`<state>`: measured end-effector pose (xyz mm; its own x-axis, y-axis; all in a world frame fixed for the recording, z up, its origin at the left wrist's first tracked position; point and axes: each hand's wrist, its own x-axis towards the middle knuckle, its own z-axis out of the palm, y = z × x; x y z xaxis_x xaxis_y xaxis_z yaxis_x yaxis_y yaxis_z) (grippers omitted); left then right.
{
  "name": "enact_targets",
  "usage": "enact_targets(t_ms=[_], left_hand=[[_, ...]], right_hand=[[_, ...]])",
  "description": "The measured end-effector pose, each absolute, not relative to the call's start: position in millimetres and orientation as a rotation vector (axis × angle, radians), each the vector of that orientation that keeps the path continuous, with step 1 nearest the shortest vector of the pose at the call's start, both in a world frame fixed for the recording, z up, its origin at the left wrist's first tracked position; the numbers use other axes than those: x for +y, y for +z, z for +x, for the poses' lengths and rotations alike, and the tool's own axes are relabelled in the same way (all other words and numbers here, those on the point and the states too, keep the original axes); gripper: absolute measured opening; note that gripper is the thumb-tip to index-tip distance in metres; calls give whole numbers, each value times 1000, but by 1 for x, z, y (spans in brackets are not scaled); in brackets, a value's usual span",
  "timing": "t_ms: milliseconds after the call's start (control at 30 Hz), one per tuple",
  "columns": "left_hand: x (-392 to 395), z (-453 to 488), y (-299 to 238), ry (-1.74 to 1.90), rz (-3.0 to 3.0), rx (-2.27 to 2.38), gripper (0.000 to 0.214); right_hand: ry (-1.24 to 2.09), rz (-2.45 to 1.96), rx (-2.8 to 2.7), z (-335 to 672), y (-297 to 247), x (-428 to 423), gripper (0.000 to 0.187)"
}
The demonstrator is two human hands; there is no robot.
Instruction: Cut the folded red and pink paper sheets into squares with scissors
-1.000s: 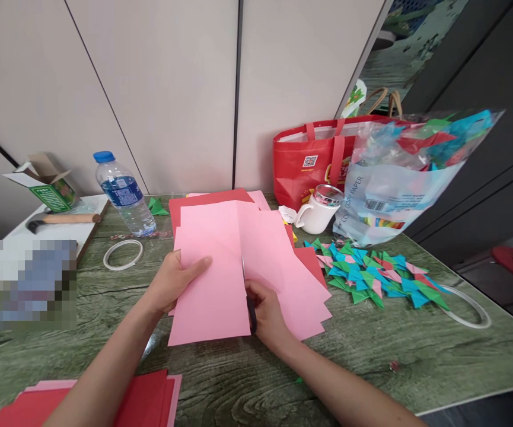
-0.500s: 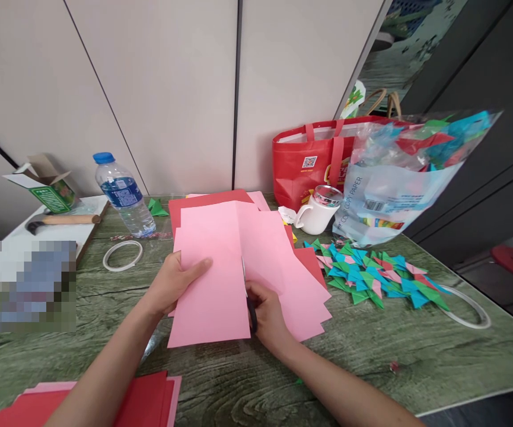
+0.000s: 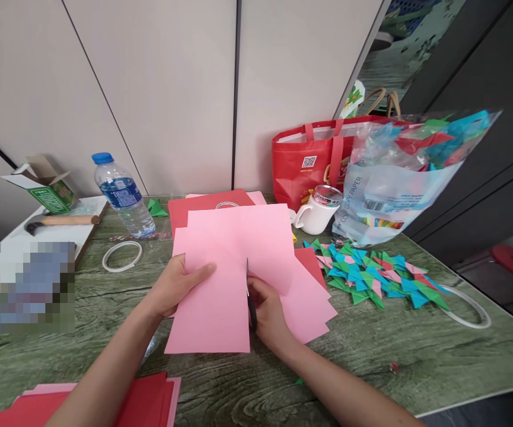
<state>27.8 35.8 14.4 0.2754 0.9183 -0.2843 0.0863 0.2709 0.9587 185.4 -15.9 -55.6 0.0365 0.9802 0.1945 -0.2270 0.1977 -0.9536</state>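
A pink sheet of paper (image 3: pixel 214 314) is held up in front of me, slit from its near edge to about the middle. My left hand (image 3: pixel 179 287) is closed on its left side, thumb on top and the other fingers hidden beneath. My right hand (image 3: pixel 267 311) grips the scissors (image 3: pixel 251 299) by their black handles. Their blades stand in the slit, and the strip right of the cut bends up over my right hand. More pink sheets (image 3: pixel 312 311) lie fanned out underneath, on top of red paper (image 3: pixel 185 210).
Left stand a water bottle (image 3: pixel 125 196), a tape roll (image 3: pixel 121 256), a hammer (image 3: pixel 64 220) and an opened box (image 3: pixel 51 190). Right are a white mug (image 3: pixel 316 216), folded paper pieces (image 3: pixel 372 276), a plastic bag (image 3: pixel 398 190) and a red bag (image 3: pixel 296 172). Red sheets (image 3: pixel 143 391) lie near my left forearm.
The pink sheet has shifted and flattened at its far end, its upper right corner now lifted. A ring shows behind its far edge. Both hands keep their holds with little movement.
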Motion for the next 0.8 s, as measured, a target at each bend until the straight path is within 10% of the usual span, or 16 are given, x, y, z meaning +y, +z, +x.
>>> enact_targets(t_ms=[800], left_hand=[[35,26,16,801,1234,1156,23]], right_hand=[[1146,-952,-1131,187,-60,-13,14]])
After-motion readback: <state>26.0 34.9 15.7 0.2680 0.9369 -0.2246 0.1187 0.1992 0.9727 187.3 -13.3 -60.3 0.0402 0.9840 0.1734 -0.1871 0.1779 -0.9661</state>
